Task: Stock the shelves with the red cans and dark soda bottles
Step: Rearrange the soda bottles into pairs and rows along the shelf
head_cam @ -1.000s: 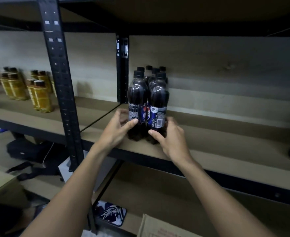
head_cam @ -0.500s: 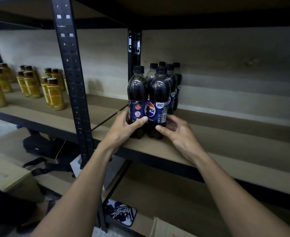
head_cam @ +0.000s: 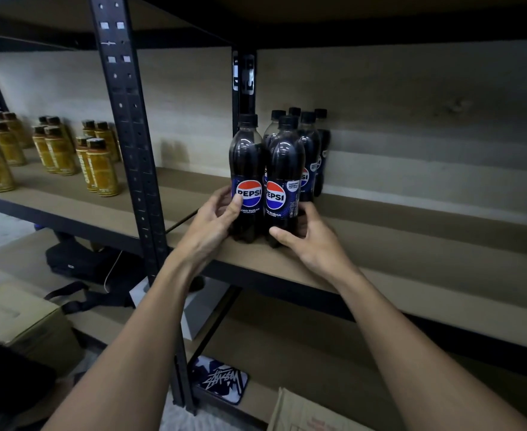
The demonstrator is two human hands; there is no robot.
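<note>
Dark soda bottles (head_cam: 299, 150) stand grouped at centre frame on the shelf (head_cam: 411, 275), your left hand (head_cam: 212, 225) curled round the front-left bottle (head_cam: 246, 163), your right hand (head_cam: 312, 241) round the front-right bottle (head_cam: 285, 163); no red cans show, so stocking looks barely begun.

Wood shelf board (head_cam: 411, 244): dark soda bottles (head_cam: 284, 169) upright, clustered at 12 o'clock; gold bottles (head_cam: 100, 166) on adjoining board (head_cam: 53, 199), 9 o'clock.
</note>
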